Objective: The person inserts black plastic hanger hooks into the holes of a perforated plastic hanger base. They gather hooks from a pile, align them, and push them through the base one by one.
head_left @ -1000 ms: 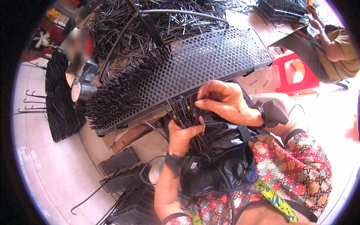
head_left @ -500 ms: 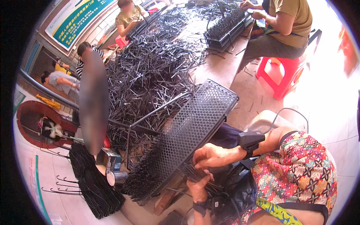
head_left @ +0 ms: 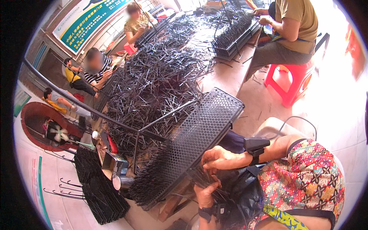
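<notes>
Dark sticks (head_left: 199,176) stand bunched in the person's left hand (head_left: 205,192), just beside the near long edge of a perforated metal tray (head_left: 211,117) and above a black bag (head_left: 242,190). The left thumb and fingers are closed around the bunch. The right hand (head_left: 221,158) is just above it, palm turned inward, fingers curled and the thumb near the forefinger; whether a single stick is pinched between them cannot be told, as the spot is small and blurred. The tray lies slanted, its far part bare with rows of round holes, while its near left end is thick with upright sticks (head_left: 153,180). A black band with a box-shaped device (head_left: 256,145) sits on the right wrist, and another dark band (head_left: 206,213) is around the left one. Beyond the tray, a large loose heap of similar sticks (head_left: 153,88) spreads over a table (head_left: 219,74). Near the tray's left end are a metal can (head_left: 122,183) lying on its side and a small open box (head_left: 115,165); further left, black hooked racks (head_left: 100,191) are stacked beside a fan (head_left: 59,132) in a reddish round housing. At the upper right, a co-worker (head_left: 294,30) sits on a red stool (head_left: 288,85) with both hands at another tray (head_left: 226,54) filled with upright sticks.
</notes>
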### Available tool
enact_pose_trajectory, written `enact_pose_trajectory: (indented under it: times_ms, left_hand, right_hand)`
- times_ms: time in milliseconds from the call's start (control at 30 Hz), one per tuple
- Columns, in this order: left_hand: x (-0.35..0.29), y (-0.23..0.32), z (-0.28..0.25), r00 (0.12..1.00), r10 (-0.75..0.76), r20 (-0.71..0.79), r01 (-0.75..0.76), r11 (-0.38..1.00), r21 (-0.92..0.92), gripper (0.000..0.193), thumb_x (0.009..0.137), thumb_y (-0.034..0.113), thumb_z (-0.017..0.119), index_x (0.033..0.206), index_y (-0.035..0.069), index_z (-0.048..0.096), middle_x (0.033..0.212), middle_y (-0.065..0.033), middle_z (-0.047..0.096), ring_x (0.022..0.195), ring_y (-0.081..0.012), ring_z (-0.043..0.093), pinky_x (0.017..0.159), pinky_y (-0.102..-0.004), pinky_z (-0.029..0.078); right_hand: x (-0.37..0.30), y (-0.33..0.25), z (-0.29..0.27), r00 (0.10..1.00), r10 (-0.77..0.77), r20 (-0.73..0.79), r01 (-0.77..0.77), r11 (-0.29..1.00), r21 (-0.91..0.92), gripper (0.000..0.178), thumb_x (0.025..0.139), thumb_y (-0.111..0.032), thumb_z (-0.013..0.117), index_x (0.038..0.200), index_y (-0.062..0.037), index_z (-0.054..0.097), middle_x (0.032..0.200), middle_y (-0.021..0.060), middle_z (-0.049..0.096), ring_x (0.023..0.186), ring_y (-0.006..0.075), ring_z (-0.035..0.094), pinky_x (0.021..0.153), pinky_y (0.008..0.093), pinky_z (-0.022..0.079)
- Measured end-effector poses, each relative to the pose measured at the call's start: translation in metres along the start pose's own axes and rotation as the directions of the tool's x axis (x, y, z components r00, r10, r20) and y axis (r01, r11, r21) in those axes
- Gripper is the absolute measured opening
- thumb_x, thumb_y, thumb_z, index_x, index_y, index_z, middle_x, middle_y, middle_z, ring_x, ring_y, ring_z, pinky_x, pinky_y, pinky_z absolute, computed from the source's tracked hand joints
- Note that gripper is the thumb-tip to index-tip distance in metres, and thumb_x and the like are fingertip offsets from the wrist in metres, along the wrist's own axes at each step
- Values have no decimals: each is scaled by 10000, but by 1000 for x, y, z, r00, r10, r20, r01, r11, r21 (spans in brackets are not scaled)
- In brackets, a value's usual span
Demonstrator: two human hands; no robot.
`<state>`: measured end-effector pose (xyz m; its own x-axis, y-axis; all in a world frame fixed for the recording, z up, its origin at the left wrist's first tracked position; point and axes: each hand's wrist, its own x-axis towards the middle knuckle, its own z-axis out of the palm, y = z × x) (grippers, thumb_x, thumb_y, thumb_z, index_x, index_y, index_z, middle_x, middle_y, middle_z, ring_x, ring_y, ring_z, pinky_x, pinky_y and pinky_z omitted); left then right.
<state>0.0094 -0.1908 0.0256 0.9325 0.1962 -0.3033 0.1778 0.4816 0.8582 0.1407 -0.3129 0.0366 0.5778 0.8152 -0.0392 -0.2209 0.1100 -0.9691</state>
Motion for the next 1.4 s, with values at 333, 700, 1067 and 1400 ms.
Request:
enact_pose_trajectory:
  times_ms: [333, 700, 1067, 1400]
  left_hand:
    - [20, -30, -45, 998, -33, -51, 33, 999, -10, 443, 653, 32, 685, 1038, 2, 468, 772, -119, 583, 609, -226, 584, 545, -338, 497]
    - [13, -31, -50, 999, -11, -50, 4, 990, -141, 388, 651, -36, 637, 1012, 3, 502, 784, -105, 593, 633, -215, 583, 558, -337, 492]
    - [6, -22, -50, 996, -37, -75, 27, 991, -133, 241, 639, -18, 669, 863, -18, 580, 733, -75, 615, 604, -162, 592, 564, -274, 484]
    - [6, -32, -54, 998, -38, -57, 24, 973, -228, 308, 651, -5, 693, 926, 2, 554, 781, -80, 617, 629, -167, 600, 577, -282, 498]
  right_hand:
    - [46, 0, -21, 941, -268, -207, 264, 963, -49, 146, 832, -74, 647, 949, 13, 645, 810, 89, 678, 667, 120, 603, 601, 250, 494]
    - [117, 20, 9, 815, -532, -230, 482, 843, -240, 104, 818, -15, 645, 918, 12, 654, 799, 60, 691, 673, 56, 595, 590, 192, 480]
    - [129, 30, 20, 855, -509, -96, 445, 817, -367, 132, 857, -11, 607, 985, -5, 640, 874, 59, 694, 729, 56, 592, 638, 188, 484]
    - [146, 15, 38, 663, -658, 356, 547, 101, -831, 136, 806, -136, 640, 862, -13, 652, 707, 163, 611, 636, 350, 610, 549, 378, 491]
